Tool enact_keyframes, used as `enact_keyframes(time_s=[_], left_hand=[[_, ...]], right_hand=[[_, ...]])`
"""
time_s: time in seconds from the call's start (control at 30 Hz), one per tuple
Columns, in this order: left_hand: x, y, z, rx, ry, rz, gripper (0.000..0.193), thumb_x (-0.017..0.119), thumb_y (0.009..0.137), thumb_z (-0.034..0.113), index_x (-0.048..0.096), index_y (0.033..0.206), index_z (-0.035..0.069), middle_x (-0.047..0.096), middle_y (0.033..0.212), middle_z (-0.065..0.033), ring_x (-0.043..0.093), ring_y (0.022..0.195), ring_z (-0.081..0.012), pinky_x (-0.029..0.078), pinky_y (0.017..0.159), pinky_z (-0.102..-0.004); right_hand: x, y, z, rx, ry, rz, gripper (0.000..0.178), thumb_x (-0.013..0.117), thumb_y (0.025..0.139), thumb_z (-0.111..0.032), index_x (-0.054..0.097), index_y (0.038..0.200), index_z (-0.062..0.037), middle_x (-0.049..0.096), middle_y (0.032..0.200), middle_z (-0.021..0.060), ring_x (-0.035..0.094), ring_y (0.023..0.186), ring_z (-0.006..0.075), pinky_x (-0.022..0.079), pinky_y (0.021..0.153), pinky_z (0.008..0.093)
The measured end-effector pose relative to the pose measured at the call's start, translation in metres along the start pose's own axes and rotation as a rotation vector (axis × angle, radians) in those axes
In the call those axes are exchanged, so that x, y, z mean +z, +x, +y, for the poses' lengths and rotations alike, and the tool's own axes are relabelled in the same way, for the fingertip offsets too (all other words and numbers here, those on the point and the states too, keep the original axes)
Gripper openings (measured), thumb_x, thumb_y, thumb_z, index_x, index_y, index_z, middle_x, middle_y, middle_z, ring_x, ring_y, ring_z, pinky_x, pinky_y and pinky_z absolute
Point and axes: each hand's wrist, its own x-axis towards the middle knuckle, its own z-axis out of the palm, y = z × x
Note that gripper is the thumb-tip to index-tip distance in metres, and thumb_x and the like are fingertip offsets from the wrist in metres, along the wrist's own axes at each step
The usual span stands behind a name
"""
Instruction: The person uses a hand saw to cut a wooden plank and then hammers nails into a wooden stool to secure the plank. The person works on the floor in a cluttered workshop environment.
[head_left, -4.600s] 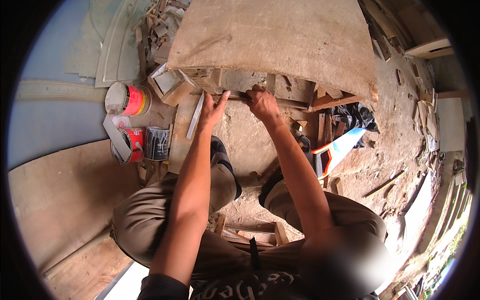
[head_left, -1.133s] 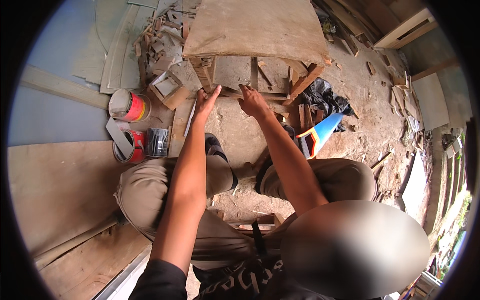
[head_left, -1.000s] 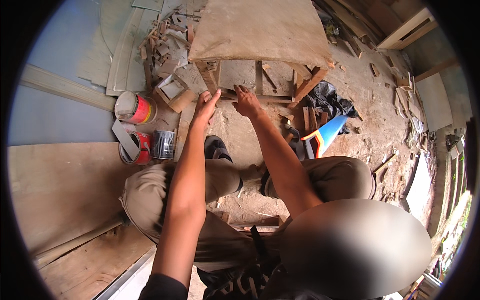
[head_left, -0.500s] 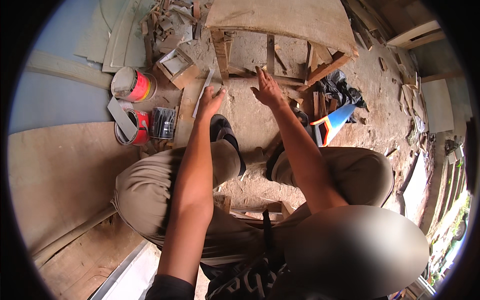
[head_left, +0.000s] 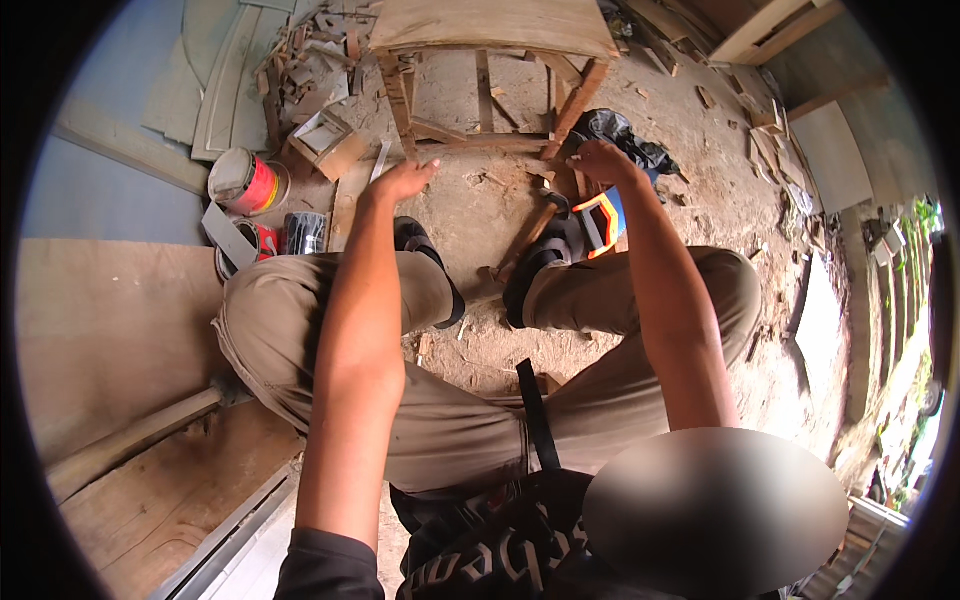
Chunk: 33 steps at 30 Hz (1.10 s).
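A rough wooden stool or small table [head_left: 490, 28] with a plywood top stands ahead of my feet. My left hand [head_left: 405, 181] hovers in front of its left leg, empty, with the fingers stretched to the right. Over by its right leg is my right hand [head_left: 604, 163], loosely bent inward and empty; it covers part of a handsaw. The saw's orange and black handle [head_left: 600, 224] lies beside my right foot, its blue blade partly hidden under my wrist. A hammer [head_left: 530, 236] with a wooden handle rests between my feet, near the right one.
Paint cans [head_left: 243, 181], one holding a flat scrap, stand at the left beside a dark can [head_left: 304, 234]. A wooden box [head_left: 328, 145] sits behind them, near piled offcuts [head_left: 310, 65]. A black plastic bag [head_left: 625, 135] lies at right. Plywood [head_left: 120, 340] leans at left.
My hands have moved apart, the right one swinging rightward from before the stool to above the saw. The view has shifted, and the hammer now shows between my feet.
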Motion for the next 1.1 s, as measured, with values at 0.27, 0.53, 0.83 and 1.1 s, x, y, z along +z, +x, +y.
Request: enact_keyframes(time_s=[0.27,0.53,0.83,1.1], left_hand=[[-0.113,-0.003,0.039,-0.064,0.106,0.54,0.087,0.028,0.093,0.069,0.041,0.14,-0.003,0.039,0.145,-0.0231,0.034,0.138,-0.0363,0.025,0.114,-0.0457],[-0.146,-0.016,-0.025,0.622,0.148,0.409,0.045,0.057,0.093,0.046,0.063,0.113,0.007,0.066,0.111,-0.0156,0.062,0.105,-0.0275,0.048,0.089,-0.0426],[-0.028,-0.081,0.095,0.429,0.373,0.034,0.032,0.061,0.093,0.03,0.063,0.113,0.006,0.068,0.102,-0.0141,0.062,0.096,-0.0224,0.048,0.085,-0.0348],[0.068,-0.038,0.113,0.372,0.64,-0.038,0.055,0.064,0.088,0.041,0.054,0.128,0.004,0.056,0.13,-0.0182,0.052,0.123,-0.0326,0.039,0.104,-0.0492]], right_hand=[[-0.054,-0.009,0.012,-0.224,0.176,0.72,0.079,0.071,0.081,-0.042,0.035,0.14,-0.0026,0.054,0.126,0.031,0.052,0.119,0.0424,0.043,0.099,0.0468],[-0.024,0.004,-0.014,-0.236,0.174,0.327,0.034,0.072,0.079,-0.035,0.07,0.099,-0.0077,0.071,0.089,0.0174,0.069,0.083,0.0317,0.055,0.071,0.0425],[0.002,-0.066,-0.022,-0.175,0.159,0.119,0.037,0.065,0.08,-0.041,0.072,0.098,-0.0099,0.07,0.092,0.0186,0.068,0.09,0.034,0.054,0.081,0.0415],[0.068,-0.052,0.071,-0.234,0.202,0.333,0.025,0.068,0.083,-0.03,0.072,0.094,-0.0078,0.069,0.08,0.0196,0.069,0.08,0.0347,0.054,0.071,0.0421]])
